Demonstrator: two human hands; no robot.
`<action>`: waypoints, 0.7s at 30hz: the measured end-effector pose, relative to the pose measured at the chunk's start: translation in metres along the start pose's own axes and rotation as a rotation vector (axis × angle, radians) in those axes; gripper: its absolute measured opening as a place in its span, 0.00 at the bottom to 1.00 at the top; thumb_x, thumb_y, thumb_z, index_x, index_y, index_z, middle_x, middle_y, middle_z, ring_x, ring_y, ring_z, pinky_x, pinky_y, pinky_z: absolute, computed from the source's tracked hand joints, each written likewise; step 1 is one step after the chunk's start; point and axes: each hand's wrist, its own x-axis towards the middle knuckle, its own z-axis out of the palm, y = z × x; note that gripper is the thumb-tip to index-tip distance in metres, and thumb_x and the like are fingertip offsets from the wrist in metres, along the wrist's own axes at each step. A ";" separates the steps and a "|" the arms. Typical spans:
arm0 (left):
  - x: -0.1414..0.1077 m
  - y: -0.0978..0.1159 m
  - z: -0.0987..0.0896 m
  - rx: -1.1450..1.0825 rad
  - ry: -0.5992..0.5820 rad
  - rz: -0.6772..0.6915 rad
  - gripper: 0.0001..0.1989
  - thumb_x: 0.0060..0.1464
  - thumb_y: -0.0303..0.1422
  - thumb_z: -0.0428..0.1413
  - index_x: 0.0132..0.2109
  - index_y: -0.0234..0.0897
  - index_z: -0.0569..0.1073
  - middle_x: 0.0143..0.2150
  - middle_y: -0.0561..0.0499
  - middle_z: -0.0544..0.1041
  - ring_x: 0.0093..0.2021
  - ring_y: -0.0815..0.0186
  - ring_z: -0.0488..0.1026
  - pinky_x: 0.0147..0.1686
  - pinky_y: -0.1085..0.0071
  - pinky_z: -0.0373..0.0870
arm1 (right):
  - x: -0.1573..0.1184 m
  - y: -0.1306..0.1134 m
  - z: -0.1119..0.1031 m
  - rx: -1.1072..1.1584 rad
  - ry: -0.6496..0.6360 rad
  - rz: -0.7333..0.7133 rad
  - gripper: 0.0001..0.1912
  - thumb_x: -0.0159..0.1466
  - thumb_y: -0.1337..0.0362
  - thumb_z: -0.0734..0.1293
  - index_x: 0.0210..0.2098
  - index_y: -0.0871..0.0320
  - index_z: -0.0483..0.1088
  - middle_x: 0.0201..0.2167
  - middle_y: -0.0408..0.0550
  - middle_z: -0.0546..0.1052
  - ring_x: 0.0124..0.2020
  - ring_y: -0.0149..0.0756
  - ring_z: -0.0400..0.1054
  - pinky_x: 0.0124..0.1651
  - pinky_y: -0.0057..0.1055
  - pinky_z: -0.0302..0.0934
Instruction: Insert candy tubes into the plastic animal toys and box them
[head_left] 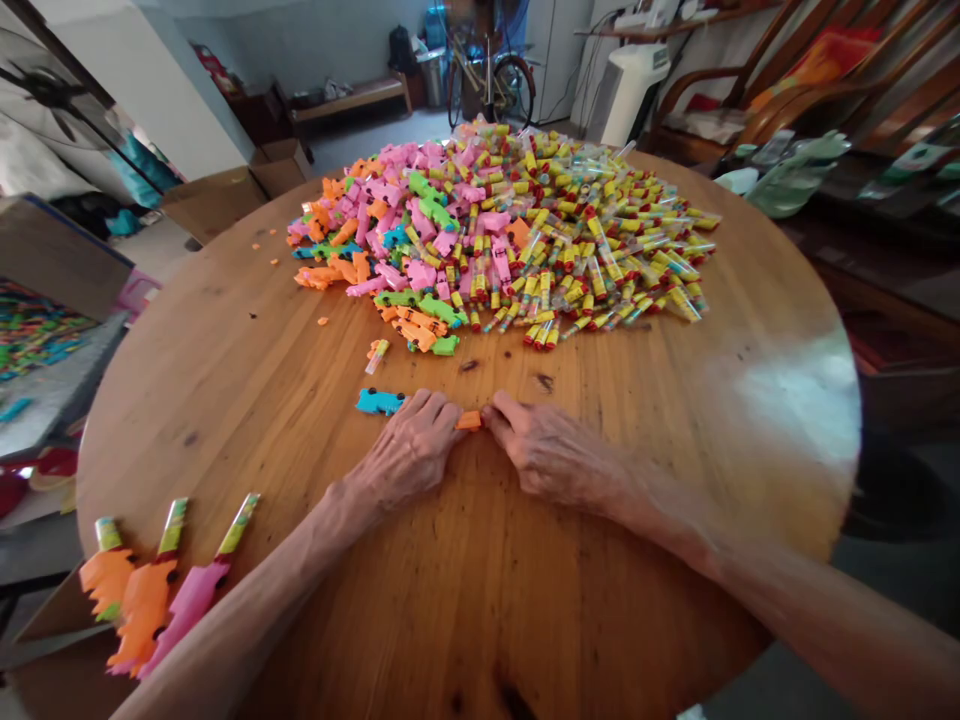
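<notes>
Gripping small orange plastic piece [469, 421] in fingers of left hand [418, 438] and right hand [541, 447], with long axis left-to-right.

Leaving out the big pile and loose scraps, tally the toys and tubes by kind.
Orange toys with tubes, lower left: 2
Pink toy with tube, lower left: 1
Blue toy, beside left hand: 1
Orange piece, between left hand and right hand: 1
Small tube, before the pile: 1
Total: 6 visible; others may hide underneath.
</notes>
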 end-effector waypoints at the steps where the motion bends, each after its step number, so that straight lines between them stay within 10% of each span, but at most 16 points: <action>1: 0.000 0.001 0.001 0.011 -0.003 -0.013 0.12 0.71 0.30 0.44 0.42 0.33 0.70 0.38 0.44 0.71 0.40 0.58 0.64 0.41 0.61 0.65 | 0.001 0.000 -0.001 0.000 -0.012 -0.006 0.17 0.62 0.77 0.56 0.47 0.68 0.71 0.40 0.55 0.70 0.22 0.31 0.44 0.27 0.37 0.40; 21: -0.004 0.008 0.002 0.166 -0.015 -0.111 0.09 0.70 0.32 0.46 0.40 0.36 0.67 0.39 0.44 0.70 0.41 0.55 0.62 0.39 0.59 0.60 | 0.000 -0.009 -0.001 0.004 -0.010 -0.005 0.16 0.56 0.75 0.62 0.42 0.65 0.74 0.40 0.57 0.71 0.24 0.33 0.58 0.25 0.38 0.40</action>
